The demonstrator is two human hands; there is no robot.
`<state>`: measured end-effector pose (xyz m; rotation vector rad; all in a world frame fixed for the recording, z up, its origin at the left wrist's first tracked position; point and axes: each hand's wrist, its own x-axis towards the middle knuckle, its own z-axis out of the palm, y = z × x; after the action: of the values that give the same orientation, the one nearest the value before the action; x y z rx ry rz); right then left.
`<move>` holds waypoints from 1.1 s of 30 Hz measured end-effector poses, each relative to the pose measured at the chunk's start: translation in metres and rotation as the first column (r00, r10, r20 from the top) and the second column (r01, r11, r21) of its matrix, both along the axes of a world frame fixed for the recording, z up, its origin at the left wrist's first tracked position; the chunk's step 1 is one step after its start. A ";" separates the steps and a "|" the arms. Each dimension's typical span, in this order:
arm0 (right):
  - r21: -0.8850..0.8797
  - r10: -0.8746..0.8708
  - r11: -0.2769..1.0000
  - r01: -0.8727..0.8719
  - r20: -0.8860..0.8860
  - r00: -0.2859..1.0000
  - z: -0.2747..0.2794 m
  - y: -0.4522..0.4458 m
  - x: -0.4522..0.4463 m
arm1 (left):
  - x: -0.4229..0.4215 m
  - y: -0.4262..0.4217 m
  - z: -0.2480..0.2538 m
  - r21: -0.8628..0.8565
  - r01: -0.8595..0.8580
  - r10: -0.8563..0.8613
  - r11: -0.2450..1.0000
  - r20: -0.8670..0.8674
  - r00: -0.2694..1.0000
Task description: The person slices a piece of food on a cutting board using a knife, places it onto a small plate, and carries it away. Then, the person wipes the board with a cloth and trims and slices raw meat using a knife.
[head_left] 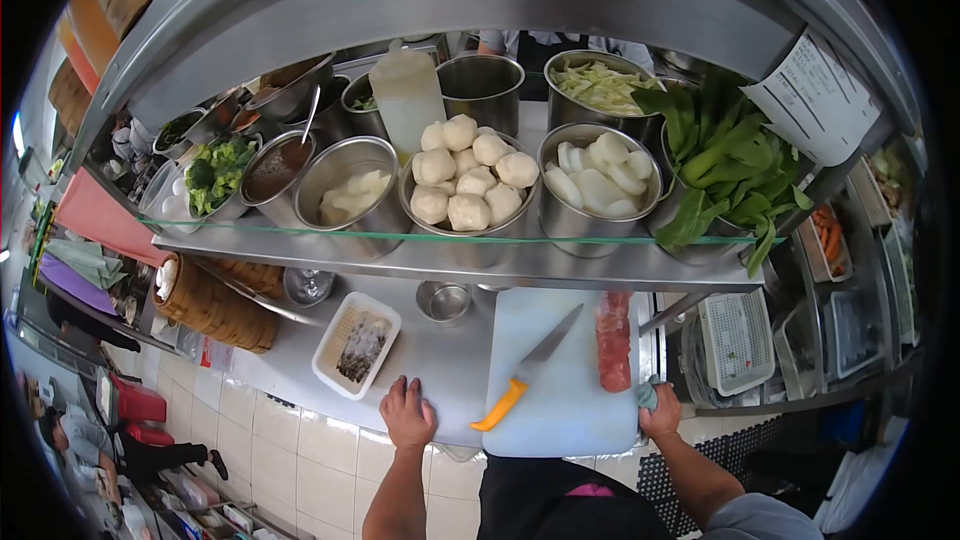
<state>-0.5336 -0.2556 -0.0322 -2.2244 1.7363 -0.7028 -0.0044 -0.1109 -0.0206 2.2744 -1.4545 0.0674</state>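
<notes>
Right hand (662,416): gripping a grey-green cloth (648,396) beside the right edge of the cutting board (555,410); fingers are closing around it, partly hidden.
Left hand (408,415): resting on the counter (445,365), palm down; fingers are lying slightly apart, clamping nothing.
Cloth handling: folding it compactly under the fingers would be giving firmer, more even pressure; loose ends would be risking contact with the meat (613,340).
Meat: lying lengthwise on the board's right side, near the cloth.
Knife (540,355): lying diagonally left of the meat, tip pointing away from the person; its yellow handle is overhanging the board's left edge, probably inviting a bump.
White basket (343,325): sitting beyond the left hand, holding dark and pale pieces.
Overhead obstruction: the metal shelf (480,260) is crossing above the counter's far side, limiting lift; it is bearing pale round pieces (475,180) and leafy greens (735,150).
</notes>
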 end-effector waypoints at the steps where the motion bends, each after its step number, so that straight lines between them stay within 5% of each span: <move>1: -0.002 0.003 1.000 -0.003 0.008 1.000 0.000 0.000 0.000 | 0.000 0.000 -0.002 -0.001 0.002 -0.002 1.000 0.007 1.000; 33: -0.025 -0.008 1.000 0.007 -0.028 1.000 -0.004 0.000 -0.003 | -0.002 -0.001 0.000 0.009 0.004 -0.004 1.000 -0.002 1.000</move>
<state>-0.5366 -0.2561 -0.0361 -2.2565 1.7595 -0.7020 -0.0060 -0.1116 -0.0202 2.2781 -1.4614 0.0577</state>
